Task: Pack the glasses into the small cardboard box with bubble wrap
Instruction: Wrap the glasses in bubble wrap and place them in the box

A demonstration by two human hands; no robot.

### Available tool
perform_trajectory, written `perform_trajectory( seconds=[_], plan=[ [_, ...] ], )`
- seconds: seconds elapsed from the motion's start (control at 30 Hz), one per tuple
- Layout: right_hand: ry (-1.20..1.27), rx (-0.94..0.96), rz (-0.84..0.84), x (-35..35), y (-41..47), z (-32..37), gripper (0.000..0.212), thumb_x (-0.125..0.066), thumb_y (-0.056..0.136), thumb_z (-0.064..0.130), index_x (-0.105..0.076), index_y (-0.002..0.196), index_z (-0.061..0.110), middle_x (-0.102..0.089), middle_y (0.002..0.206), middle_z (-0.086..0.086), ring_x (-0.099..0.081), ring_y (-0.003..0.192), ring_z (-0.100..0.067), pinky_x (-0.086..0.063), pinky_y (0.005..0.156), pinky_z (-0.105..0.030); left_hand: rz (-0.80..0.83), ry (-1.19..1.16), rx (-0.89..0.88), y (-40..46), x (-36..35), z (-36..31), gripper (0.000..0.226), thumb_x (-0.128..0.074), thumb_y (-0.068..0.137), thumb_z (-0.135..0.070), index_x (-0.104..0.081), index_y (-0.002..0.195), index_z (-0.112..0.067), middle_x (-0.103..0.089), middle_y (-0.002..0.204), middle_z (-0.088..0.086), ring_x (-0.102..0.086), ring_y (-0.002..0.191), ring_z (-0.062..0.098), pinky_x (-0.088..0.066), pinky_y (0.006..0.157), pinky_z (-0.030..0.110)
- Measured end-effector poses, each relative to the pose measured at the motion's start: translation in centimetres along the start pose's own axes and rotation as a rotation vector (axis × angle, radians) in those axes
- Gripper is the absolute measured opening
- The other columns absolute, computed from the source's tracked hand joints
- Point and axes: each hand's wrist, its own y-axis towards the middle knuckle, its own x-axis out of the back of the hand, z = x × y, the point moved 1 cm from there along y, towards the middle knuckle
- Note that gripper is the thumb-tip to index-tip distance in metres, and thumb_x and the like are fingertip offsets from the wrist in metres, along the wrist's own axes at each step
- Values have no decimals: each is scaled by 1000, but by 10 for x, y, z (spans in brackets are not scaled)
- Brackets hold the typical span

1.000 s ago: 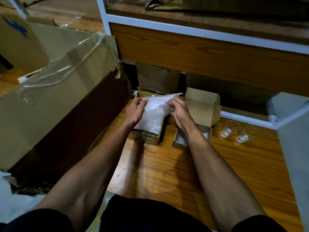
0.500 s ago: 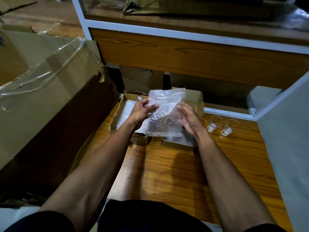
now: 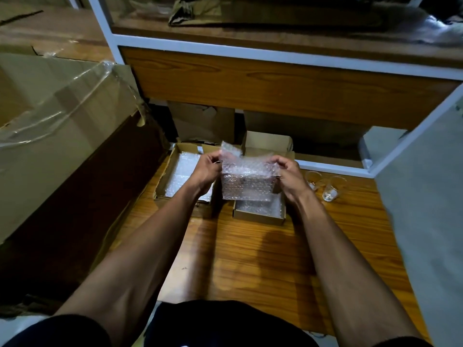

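A sheet of bubble wrap point(image 3: 246, 180) hangs between my two hands above the floor. My left hand point(image 3: 206, 169) pinches its left edge and my right hand point(image 3: 288, 172) pinches its right edge. Below it stands the small cardboard box point(image 3: 259, 217), lid raised at the back, with bubble wrap lying inside. Two clear glasses point(image 3: 330, 189) lie on the wooden floor just right of my right hand. A second open box point(image 3: 162, 181) on the left holds more bubble wrap sheets.
A large cardboard box point(image 3: 62, 136) with clear tape fills the left side. A wooden cabinet with white frame point(image 3: 275, 83) stands ahead. A grey panel point(image 3: 423, 209) closes off the right. Bare wooden floor point(image 3: 250, 259) lies between my forearms.
My hands lifted the bubble wrap sheet out of the left box and carried it right, over the small box. The sheet now hangs spread between both hands.
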Motion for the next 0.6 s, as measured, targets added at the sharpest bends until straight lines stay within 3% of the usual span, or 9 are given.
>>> perform_trajectory(
  seconds=[0.1,0.2,0.33,0.47,0.53,0.6],
  plan=[
    [-10,32,35,6,3,0,14,-70,92,-1,-73,101,10,-73,129,-9,-67,123,-24,-58,99,-45,13,26,6,0,1,1,19,-69,89,13,-75,89,-5,-78,92,3,-72,85,20,-60,75,33],
    [-13,25,39,14,4,2,17,-64,95,-6,-73,99,9,-73,126,-7,-67,122,-23,-57,103,-46,21,26,11,0,0,1,21,-64,94,12,-75,85,-5,-76,96,6,-72,89,21,-60,73,32],
    [-74,16,59,21,4,1,23,-53,101,-9,-71,100,5,-72,120,-6,-66,120,-20,-56,103,-38,23,48,37,2,-1,2,30,-51,102,9,-75,87,-4,-74,101,13,-70,92,25,-60,77,33],
    [-57,-46,91,27,7,-3,30,-43,107,-6,-72,103,2,-70,125,-9,-64,125,-23,-58,96,-31,26,88,47,4,-7,5,36,-47,104,8,-76,88,-6,-75,103,11,-70,89,19,-57,71,25],
    [-41,-60,109,28,9,-5,33,-39,109,-1,-72,107,1,-69,127,-12,-62,125,-25,-57,100,-35,19,92,76,7,-10,7,40,-44,104,5,-79,89,-9,-77,107,10,-70,95,25,-59,73,30],
    [-24,-56,117,29,12,-10,37,-36,110,5,-73,110,2,-68,130,-14,-59,130,-30,-52,108,-43,4,116,122,9,-15,7,46,-40,105,-4,-82,89,-15,-76,117,8,-69,108,32,-62,85,40]
  ],
)
